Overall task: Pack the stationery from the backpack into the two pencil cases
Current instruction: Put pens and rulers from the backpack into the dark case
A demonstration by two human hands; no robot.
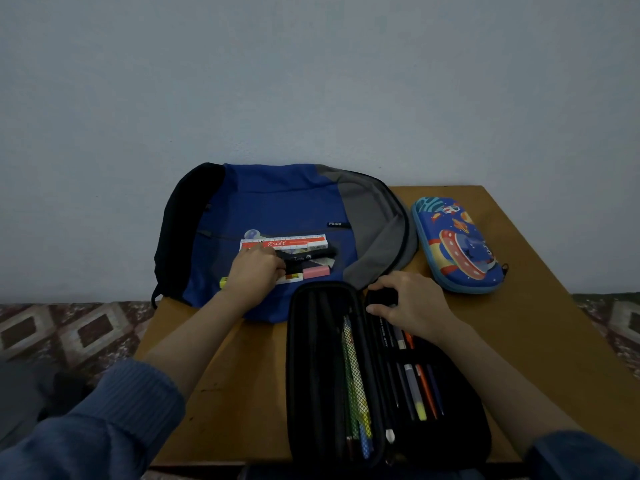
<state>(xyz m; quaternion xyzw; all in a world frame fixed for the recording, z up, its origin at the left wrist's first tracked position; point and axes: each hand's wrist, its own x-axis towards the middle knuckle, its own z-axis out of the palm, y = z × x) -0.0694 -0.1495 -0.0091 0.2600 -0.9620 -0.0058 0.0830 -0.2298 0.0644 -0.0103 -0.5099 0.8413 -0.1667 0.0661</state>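
Note:
A blue, grey and black backpack [284, 199] lies flat at the back of the table. On it rest a red and white ruler [294, 241], a black marker [311, 254], a pink eraser [316, 271] and a yellow highlighter [224, 281]. My left hand [254, 271] curls its fingers on the black marker's left end. A black pencil case [374, 372] lies open in front, with several pens and pencils inside. My right hand [414, 304] rests on its far right flap, fingers curled over the edge. A blue rocket-print pencil case [457, 244] lies zipped up at the right.
The brown wooden table [540, 306] ends against a pale wall. Patterned floor shows on both sides. My blue sleeves [114, 420] come in from the bottom corners.

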